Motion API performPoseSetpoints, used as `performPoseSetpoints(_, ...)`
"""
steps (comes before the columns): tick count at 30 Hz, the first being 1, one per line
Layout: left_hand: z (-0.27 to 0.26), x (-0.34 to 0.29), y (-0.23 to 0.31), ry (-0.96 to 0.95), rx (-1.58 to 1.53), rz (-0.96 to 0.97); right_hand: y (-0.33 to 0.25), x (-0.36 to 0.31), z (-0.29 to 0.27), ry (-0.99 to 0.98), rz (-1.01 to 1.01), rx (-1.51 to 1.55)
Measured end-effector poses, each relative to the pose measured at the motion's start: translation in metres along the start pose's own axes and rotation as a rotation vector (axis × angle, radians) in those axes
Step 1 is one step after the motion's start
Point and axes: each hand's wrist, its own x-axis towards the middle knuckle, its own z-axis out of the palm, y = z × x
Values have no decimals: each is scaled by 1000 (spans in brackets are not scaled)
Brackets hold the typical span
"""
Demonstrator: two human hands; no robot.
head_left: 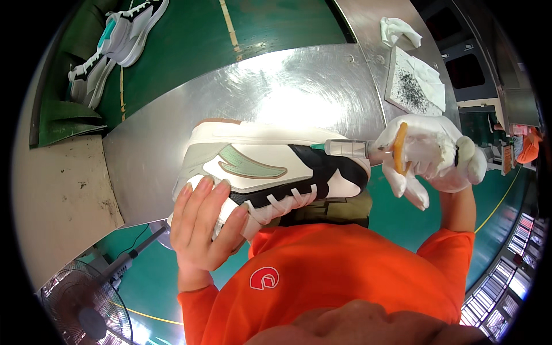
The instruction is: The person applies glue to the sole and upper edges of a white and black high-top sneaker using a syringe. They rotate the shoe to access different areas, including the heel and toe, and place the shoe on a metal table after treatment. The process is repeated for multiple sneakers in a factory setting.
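A white sneaker (256,167) with black panels, white laces and a pale green wave-shaped patch lies on its side, its sole edge away from me. My left hand (204,218), bare, grips it at the collar, fingers over the upper and thumb by the laces. In a white glove, my right hand (437,155) is closed around a syringe (348,148) with a clear barrel and an orange flange. The syringe's green tip (317,146) is at the sneaker's side, near the seam between upper and sole; exact contact is too small to tell. Part of the syringe is hidden by the glove.
Under the sneaker is a metal bench (155,132). Beyond it, a green conveyor belt (276,26) carries more sneakers (123,37) at the far left. A pad with black specks (411,86) and a white cloth (398,31) lie at right. A fan (89,310) stands lower left.
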Motion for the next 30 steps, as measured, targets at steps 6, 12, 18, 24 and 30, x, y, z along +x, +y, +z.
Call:
performPoseSetpoints(6,-1,8,11,-16,72,5,17,-25,-22,-1,-93,155)
performPoseSetpoints(12,3,17,19,-19,132,2,51,-38,-53,-44,-226,334)
performPoseSetpoints(18,-3,38,18,-141,146,34,86,-47,-70,-65,-401,526)
performPoseSetpoints(24,-7,64,16,-203,58,33,114,-52,-77,0,-487,623)
performPoseSetpoints(30,-9,88,11,-304,-16,-53,125,-55,-76,86,-497,643)
